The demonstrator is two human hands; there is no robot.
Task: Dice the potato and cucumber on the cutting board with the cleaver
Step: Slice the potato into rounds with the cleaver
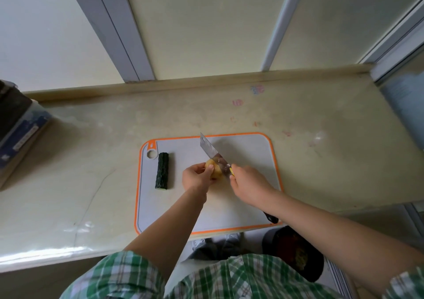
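Head view: small yellowish potato (216, 173) touches the steel cleaver (209, 149).

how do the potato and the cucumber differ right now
The potato is pale yellow and rounded; the cucumber is dark green and long. The left hand grips the potato with the cleaver at it; the cucumber lies untouched to its left. Both are on the cutting board.

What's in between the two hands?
The head view shows the potato and the cleaver, its blade against the potato, between the left hand and right hand, over the board.
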